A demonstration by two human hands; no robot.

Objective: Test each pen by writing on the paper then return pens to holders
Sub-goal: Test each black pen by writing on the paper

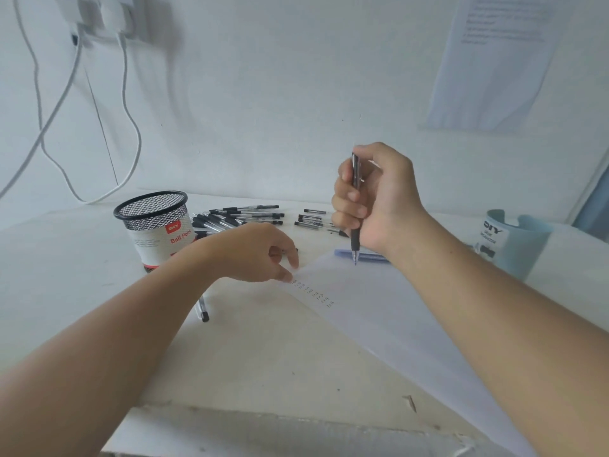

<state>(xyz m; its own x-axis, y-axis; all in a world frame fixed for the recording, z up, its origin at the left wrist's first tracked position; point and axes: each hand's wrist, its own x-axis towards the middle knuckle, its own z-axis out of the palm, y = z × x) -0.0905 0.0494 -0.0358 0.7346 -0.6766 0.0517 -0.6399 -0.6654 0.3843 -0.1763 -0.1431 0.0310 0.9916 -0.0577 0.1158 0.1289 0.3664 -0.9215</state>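
Observation:
My right hand (372,196) grips a black click pen (355,239) upright, its tip just above the far edge of the white paper (389,321). My left hand (260,252) rests its fingertips on the paper's left corner, beside a short column of small written marks (313,293). A black mesh pen holder (155,225) with a red "Ball Pens" label stands empty at the left. Behind it lies a pile of several black-capped pens (240,217), and a second group of pens (313,221) lies to its right. One loose pen (202,310) lies under my left forearm.
A light-blue desk organizer (514,239) stands at the right edge of the white table. A blue pen-like thing (369,255) lies at the paper's far edge. White cables (125,127) hang down the wall at the left. A printed sheet (494,61) is stuck on the wall.

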